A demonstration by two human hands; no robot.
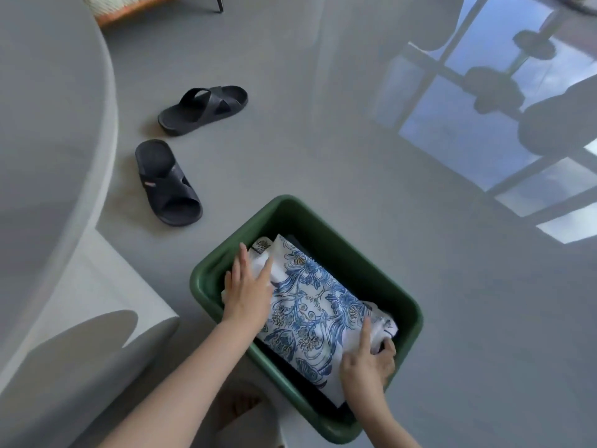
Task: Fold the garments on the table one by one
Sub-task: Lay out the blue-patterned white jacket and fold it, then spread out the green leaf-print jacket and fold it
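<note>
Apparently one folded garment (310,302) already sits in the tub (290,205), left hand (248,292) flat on it, right hand (368,360) pinching its edge.

Two hands are counted: one left hand (247,294) and one right hand (366,363). One green tub (371,270) is seen on the floor (323,140). One patterned garment (310,305) in blue and white is counted inside it. A dark layer (284,367) is glimpsed beneath; its number of pieces cannot be told. Two black sandals are counted: a far sandal (203,109) and a near sandal (166,184). One grey tabletop (48,140) and one dark furniture leg (219,2) are seen.
</note>
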